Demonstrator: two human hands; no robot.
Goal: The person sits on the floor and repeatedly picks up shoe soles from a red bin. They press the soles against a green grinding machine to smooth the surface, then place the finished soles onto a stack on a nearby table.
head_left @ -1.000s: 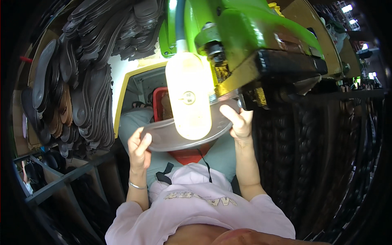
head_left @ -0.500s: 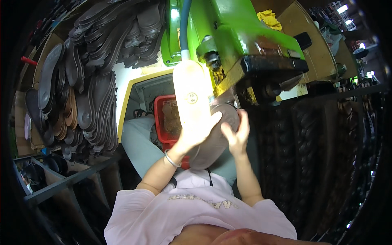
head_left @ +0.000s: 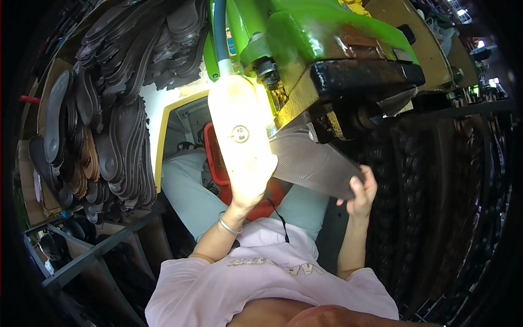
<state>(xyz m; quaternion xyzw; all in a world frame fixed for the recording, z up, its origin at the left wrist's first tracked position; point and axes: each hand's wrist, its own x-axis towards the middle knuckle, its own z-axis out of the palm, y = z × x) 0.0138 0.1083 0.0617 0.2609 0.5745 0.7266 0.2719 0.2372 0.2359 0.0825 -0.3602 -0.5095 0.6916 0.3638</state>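
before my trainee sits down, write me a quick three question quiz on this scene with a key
1. Multiple choice. The right grip pinches one end of which thing?
a) a lamp
b) a dark sole
c) a yellow cloth

2. True or false. In the picture, the green machine is to the right of the stacked soles.

3. Fill in the blank. The left wrist wears a silver ____.

Key: 1. b; 2. true; 3. bracelet

There are two hands (head_left: 361,200); one held sole (head_left: 318,163); one lit lamp (head_left: 237,111); one green machine (head_left: 321,35); one bracelet (head_left: 227,225)
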